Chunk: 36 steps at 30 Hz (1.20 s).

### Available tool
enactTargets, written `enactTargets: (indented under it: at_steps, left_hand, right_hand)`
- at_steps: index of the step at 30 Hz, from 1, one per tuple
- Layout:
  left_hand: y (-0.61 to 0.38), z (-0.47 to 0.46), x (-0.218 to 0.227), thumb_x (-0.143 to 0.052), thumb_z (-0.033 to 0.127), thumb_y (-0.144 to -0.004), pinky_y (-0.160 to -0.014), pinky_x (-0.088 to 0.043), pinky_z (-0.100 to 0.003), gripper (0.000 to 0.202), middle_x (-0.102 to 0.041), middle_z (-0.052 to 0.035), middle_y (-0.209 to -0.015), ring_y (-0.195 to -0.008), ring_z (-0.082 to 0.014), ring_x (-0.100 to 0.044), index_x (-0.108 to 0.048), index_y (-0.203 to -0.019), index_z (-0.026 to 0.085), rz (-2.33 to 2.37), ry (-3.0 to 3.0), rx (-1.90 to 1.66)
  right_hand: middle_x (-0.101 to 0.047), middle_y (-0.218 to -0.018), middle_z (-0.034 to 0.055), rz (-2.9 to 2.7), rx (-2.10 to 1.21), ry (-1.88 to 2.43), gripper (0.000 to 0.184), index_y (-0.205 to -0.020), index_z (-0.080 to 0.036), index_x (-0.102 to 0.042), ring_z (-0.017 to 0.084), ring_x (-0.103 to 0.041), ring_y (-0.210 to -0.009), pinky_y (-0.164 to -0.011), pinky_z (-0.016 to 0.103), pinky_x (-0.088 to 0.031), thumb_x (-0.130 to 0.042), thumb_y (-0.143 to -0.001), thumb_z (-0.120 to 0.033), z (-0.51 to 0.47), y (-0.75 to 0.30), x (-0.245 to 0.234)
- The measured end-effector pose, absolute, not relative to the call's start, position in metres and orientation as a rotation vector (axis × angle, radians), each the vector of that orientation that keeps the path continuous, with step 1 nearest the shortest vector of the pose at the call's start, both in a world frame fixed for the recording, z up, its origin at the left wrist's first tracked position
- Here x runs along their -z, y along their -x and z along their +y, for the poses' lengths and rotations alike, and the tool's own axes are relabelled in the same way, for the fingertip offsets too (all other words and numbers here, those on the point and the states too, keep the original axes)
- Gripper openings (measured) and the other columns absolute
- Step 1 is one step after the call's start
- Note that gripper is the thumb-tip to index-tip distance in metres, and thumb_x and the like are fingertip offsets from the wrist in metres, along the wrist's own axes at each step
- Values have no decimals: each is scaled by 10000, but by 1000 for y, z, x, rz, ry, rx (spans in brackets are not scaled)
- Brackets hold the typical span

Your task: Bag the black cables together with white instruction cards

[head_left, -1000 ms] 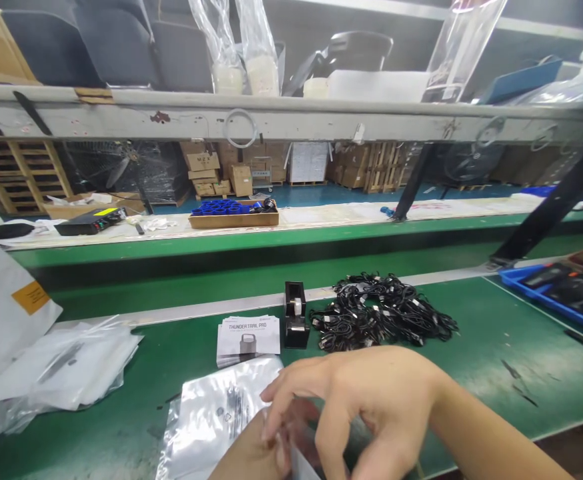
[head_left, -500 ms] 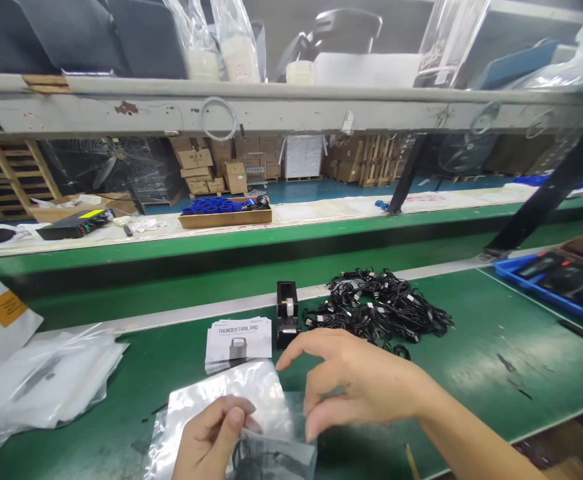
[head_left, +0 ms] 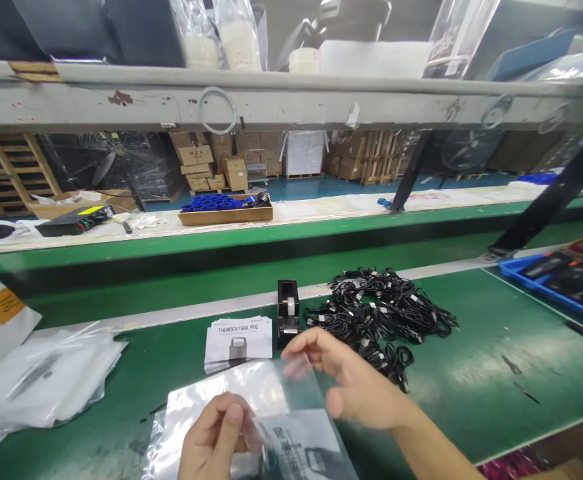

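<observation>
My left hand (head_left: pixel 216 433) pinches the left edge of a clear plastic bag (head_left: pixel 335 437) between thumb and fingers. Inside the bag lies a printed leaflet (head_left: pixel 291 448). My right hand (head_left: pixel 351 383) is at the bag's upper right, its thumb apart from the fingers, and the fingertips are blurred against the clear flap. Beneath the bag, more flat clear bags (head_left: pixel 186 413) lie on the green bench. Just beyond them sits a stack of printed leaflets (head_left: pixel 239 341), with a black tape dispenser (head_left: pixel 288 310) to its right.
A heap of black cables (head_left: pixel 386 303) spreads behind my right hand. At the right edge is a blue tray (head_left: pixel 516 272) of dark items. White plastic packaging (head_left: pixel 46 393) lies at left. A shelf beam (head_left: pixel 291 107) crosses above; a cardboard tray (head_left: pixel 226 215) holds blue parts.
The bag's clear flap now stands up beside my right hand, and the leaflet inside shows more. My right hand has shifted slightly right and its fingers have spread from the thumb.
</observation>
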<state>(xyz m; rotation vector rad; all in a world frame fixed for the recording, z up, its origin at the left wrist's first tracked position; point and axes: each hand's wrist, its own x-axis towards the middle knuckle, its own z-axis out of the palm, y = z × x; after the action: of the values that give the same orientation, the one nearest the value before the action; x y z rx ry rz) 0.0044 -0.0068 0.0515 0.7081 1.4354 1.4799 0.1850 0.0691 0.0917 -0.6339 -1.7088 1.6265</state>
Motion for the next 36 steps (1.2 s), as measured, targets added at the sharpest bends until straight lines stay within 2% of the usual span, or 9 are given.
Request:
enactTargets:
  at_steps: [6, 10, 13, 16, 21, 25, 28, 33, 36]
  left_hand:
    - [4, -1, -52, -605, 515, -672, -544, -408, -166, 305, -561, 40, -526, -530, -104, -486, -595, -570, 227, 1617, -1021, -1546]
    - [2, 2, -47, -665, 540, -592, -609, -449, -165, 315, -657, 28, -638, -637, -123, -577, -636, -707, 248, 1534, -941, -1608]
    - [1, 6, -43, -752, 502, -476, -641, -490, -205, 426, -710, 2, -730, -703, -165, -632, -658, -807, 251, 1402, -852, -1508]
    - [4, 7, -44, -726, 447, -542, -602, -487, -205, 254, -703, -10, -671, -638, -160, -624, -692, -662, 225, 1506, -927, -1348]
    - [16, 4, -49, -637, 420, -629, -732, -478, -257, 184, -721, -40, -822, -821, -225, -630, -713, -627, 252, 1556, -1157, -1298]
    - [16, 8, -49, -573, 561, -645, -826, -447, -353, 352, -714, -52, -955, -957, -271, -609, -678, -839, 286, 1467, -914, -1365]
    - [8, 13, -44, -553, 636, -615, -772, -466, -368, 502, -719, -61, -924, -879, -268, -637, -640, -939, 263, 1418, -774, -1341]
    - [-7, 12, -33, -693, 483, -562, -554, -449, -242, 348, -669, -10, -617, -612, -183, -595, -677, -726, 176, 1546, -942, -1192]
    - [-10, 10, -31, -712, 459, -538, -550, -455, -215, 322, -673, 2, -640, -589, -158, -593, -672, -700, 185, 1562, -906, -1278]
  right_hand:
    - [-582, -1035, 64, -1672, -1710, 750, 644, -1156, -208, -477, 199, -549, -934, -842, 339, -405, -754, -593, -353, 61, -178, -58]
    - [-600, -748, 21, -1654, -1586, 947, 180, -779, -155, -649, 148, -548, -705, -651, 265, -427, -618, -743, -328, 60, -168, -51]
    - [-592, -719, 19, -1633, -1506, 962, 208, -731, -156, -673, 134, -530, -686, -634, 248, -408, -563, -788, -323, 59, -165, -49]
    - [-614, -793, 27, -1660, -1437, 955, 160, -808, -191, -700, 139, -546, -734, -652, 244, -409, -552, -792, -251, 61, -168, -51]
    - [-648, -795, 29, -1711, -1353, 970, 295, -785, -210, -714, 144, -581, -750, -673, 252, -417, -464, -747, -59, 69, -175, -48]
    - [-631, -739, 16, -1560, -1412, 917, 255, -671, -179, -676, 134, -566, -715, -665, 248, -411, -457, -723, -57, 73, -175, -36]
    - [-619, -723, 12, -1462, -1477, 870, 202, -596, -165, -621, 132, -555, -716, -676, 246, -404, -479, -722, -96, 72, -173, -30]
    - [-638, -811, 34, -1246, -1674, 901, 200, -931, -173, -556, 141, -569, -727, -677, 273, -417, -399, -827, -240, 68, -173, -38]
    - [-594, -766, -3, -1336, -1628, 967, 297, -1044, -191, -496, 122, -541, -659, -638, 254, -416, -549, -773, -303, 64, -175, -39]
